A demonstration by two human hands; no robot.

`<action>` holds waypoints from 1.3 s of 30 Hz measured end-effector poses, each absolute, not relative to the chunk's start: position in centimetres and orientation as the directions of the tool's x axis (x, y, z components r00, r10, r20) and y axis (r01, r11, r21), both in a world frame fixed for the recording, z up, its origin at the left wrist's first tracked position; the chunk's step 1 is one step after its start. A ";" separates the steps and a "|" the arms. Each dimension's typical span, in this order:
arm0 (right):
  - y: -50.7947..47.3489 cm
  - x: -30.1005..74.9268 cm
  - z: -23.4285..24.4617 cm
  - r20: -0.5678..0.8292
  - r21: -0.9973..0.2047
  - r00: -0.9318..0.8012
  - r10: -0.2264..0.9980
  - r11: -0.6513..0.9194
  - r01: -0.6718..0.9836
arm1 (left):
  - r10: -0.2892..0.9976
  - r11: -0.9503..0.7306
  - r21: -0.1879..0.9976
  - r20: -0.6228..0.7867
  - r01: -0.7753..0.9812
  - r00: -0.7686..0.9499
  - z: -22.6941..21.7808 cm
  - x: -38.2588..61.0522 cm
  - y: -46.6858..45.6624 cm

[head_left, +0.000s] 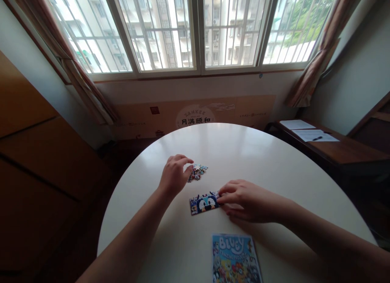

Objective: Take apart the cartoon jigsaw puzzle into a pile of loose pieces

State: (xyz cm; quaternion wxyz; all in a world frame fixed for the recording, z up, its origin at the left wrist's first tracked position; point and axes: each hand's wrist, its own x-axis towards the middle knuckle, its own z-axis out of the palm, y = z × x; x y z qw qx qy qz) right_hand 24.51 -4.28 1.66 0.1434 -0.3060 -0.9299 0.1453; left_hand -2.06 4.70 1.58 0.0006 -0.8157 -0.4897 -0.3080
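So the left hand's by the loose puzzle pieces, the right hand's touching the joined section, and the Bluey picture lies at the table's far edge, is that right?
Not quite: the head view shows the Bluey picture on the near side of the table, nearer than the joined section. The rest stands.

Barred windows [230,31] (curtains [310,79] tied back) light a round white table [274,165].
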 end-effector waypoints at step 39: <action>-4.3 25.2 2.2 0.142 -0.364 -0.749 0.647 0.738 0.569 | 0.760 -0.510 0.136 0.534 0.849 0.371 -0.4 -1.2 6.1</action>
